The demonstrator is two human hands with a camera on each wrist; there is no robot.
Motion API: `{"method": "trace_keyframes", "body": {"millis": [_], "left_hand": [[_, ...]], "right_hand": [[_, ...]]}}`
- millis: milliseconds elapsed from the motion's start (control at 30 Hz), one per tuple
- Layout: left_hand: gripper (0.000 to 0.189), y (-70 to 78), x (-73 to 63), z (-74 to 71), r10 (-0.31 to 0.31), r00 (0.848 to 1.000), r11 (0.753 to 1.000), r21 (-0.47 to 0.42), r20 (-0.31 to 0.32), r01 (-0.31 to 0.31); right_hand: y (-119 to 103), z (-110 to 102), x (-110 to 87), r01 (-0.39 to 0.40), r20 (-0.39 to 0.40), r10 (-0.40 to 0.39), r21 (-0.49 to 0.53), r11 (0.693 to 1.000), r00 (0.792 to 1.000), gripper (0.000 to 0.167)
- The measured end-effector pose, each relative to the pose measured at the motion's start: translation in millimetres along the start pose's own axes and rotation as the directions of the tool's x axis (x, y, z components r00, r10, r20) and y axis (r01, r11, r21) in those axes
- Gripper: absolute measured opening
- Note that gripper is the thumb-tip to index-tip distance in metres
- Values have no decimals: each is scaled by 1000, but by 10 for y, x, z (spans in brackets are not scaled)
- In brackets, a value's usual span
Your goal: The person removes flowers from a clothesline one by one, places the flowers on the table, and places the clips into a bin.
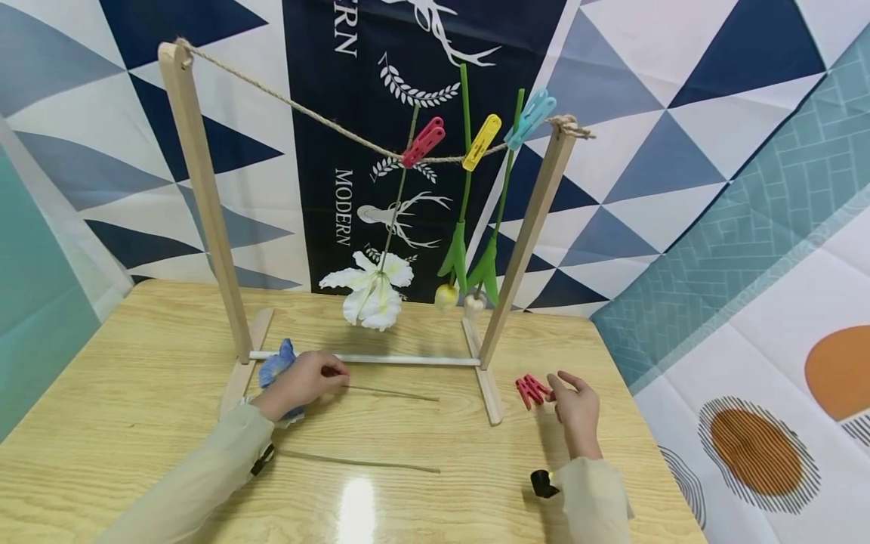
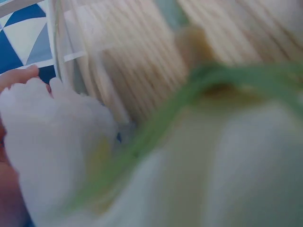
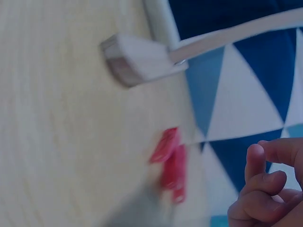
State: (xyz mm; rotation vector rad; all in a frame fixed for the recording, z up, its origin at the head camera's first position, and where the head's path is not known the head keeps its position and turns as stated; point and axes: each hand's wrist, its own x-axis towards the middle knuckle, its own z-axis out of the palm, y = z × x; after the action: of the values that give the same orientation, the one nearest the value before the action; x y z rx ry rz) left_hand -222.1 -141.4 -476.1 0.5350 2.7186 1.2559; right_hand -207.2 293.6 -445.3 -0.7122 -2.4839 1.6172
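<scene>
My left hand [image 1: 309, 381] is low over the table, thumb and forefinger pinching a thin flower stem [image 1: 394, 393] that runs off to the right. Beside and partly under that hand lies a blue flower [image 1: 275, 364]. Pale petals [image 2: 52, 142] and a green leaf [image 2: 156, 123], blurred, fill much of the left wrist view. A second stem [image 1: 360, 460] lies nearer the front, its left end hidden by the sleeve. My right hand [image 1: 576, 408] hovers just right of the red clothespins [image 1: 532, 390], fingers loosely bent and holding nothing; the right wrist view shows the clothespins [image 3: 171, 163] apart from it.
A wooden frame [image 1: 207, 204] carries a sagging rope [image 1: 292, 103]. From it hang a white flower [image 1: 372, 291] on a red clothespin [image 1: 423, 142], a yellowish tulip [image 1: 446, 296] on a yellow one, and a pale tulip [image 1: 474, 304] on a blue one. A white rod [image 1: 408, 360] joins the feet.
</scene>
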Motion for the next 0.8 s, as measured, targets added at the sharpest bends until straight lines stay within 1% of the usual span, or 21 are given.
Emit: {"method": "trace_keyframes", "body": {"millis": [67,167,267,333,367,433,500,533,567,667,800], "left_hand": [[14,13,-4,-26,13,999,1000,-1,-30,-13],[16,93,-27,-108,28,997,999,-29,-66,-30],[16,222,-55,-245,53,992,997,-49,-115,-59],[15,330,-71,-368,79,984,994,-59,-157,-90],[14,386,-75,-430,96,978,992,-62,-186,-109],[13,495,-76,-570,119,965,989,-57,-233,-136],[13,614,-68,-716,134,956,986,-57,-262,-154],[13,672,-57,-785,137,952,986,-50,-274,-156],[14,734,-43,-853,138,950,987,-42,-281,-156],[16,897,34,-1031,148,950,988,-12,-276,-157],[21,1043,200,-1193,157,953,987,17,-258,-158]], "right_hand": [[-108,-1,-50,31,-28,-31,-3,1000,999,46],[-311,-4,-152,105,-93,-106,-14,994,990,39],[-559,-1,-282,191,-146,-193,-31,981,970,33],[-734,3,-379,253,-167,-257,-46,966,952,31],[-820,7,-430,285,-173,-289,-53,957,941,31],[-990,17,-537,349,-179,-355,-64,935,918,29],[-1158,33,-643,414,-177,-419,-66,908,891,27],[-1242,43,-692,449,-170,-453,-64,891,875,26],[-1330,55,-736,489,-159,-493,-63,870,855,25],[-1617,96,-854,590,-104,-593,-55,805,799,22],[-2039,170,-953,697,-21,-698,-32,716,716,22]]}}
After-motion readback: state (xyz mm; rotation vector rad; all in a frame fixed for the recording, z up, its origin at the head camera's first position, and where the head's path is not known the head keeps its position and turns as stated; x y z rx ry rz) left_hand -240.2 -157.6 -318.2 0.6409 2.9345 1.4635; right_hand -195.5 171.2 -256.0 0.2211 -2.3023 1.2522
